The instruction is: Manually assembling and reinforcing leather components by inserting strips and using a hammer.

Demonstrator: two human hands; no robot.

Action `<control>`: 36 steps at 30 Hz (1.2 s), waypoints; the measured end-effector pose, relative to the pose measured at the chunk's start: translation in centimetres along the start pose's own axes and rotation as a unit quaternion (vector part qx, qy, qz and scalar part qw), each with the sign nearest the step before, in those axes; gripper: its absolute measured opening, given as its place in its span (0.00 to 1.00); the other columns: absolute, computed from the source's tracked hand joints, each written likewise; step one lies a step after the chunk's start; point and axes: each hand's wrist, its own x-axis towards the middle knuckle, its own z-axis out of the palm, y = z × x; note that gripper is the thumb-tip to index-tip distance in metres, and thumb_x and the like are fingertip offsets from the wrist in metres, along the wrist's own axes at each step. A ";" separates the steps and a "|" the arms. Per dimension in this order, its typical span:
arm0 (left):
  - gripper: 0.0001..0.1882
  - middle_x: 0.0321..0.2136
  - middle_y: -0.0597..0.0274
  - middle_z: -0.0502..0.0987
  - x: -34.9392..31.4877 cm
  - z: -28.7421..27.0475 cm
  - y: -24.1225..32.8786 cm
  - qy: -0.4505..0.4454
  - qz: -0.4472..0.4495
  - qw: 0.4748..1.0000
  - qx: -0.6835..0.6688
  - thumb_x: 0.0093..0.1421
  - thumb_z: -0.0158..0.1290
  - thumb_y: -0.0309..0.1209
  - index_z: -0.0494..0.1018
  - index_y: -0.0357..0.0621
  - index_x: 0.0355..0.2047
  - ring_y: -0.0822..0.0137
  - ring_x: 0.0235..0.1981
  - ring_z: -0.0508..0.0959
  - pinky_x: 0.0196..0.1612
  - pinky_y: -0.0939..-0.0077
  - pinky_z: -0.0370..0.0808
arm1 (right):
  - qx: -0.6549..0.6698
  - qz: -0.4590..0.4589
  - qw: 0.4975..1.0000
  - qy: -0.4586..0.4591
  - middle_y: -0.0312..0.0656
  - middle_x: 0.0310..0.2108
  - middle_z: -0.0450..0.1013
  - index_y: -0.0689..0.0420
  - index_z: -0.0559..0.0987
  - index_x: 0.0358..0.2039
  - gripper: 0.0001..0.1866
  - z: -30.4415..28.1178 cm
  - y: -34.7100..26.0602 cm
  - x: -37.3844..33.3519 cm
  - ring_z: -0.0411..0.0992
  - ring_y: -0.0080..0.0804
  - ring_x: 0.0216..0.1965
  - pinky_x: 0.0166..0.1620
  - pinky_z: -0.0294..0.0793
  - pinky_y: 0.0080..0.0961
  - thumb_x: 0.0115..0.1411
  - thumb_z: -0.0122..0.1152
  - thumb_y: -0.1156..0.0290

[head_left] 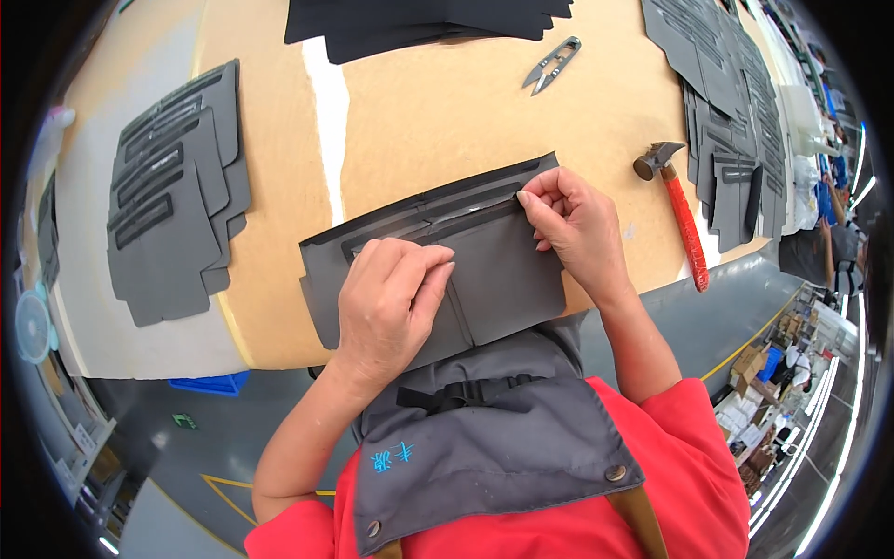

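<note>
A dark grey flat panel [512, 270] of leather-like sheet lies at the table's front edge, against my apron. Across its upper part runs a long slot [466, 216] with a shiny strip showing in it. My right hand [579, 228] is closed in a pinch at the slot's right end, thumb and forefinger on the panel's dark edging. Over the panel's left half, my left hand [386, 293] has its thumb and fingers pressed together below the slot. Whatever is between those fingertips is hidden.
A red-handled hammer [684, 219] lies to the right, and thread snips [552, 65] lie farther back. Overlapping grey panels are stacked at left [177, 196] and right [722, 102]. Black sheets [419, 26] sit at the far edge. A blue bin [209, 384] stands below the table.
</note>
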 end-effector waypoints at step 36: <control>0.32 0.51 0.53 0.76 -2.1 -5.8 -2.6 0.146 -0.133 0.980 -0.010 0.49 0.75 0.32 0.77 0.38 0.53 0.59 0.52 0.76 0.55 0.66 0.75 | -0.201 -0.222 0.914 -0.275 0.40 0.32 0.76 0.58 0.79 0.36 0.13 1.3 -4.0 4.9 0.72 0.36 0.38 0.43 0.71 0.32 0.59 0.71 0.62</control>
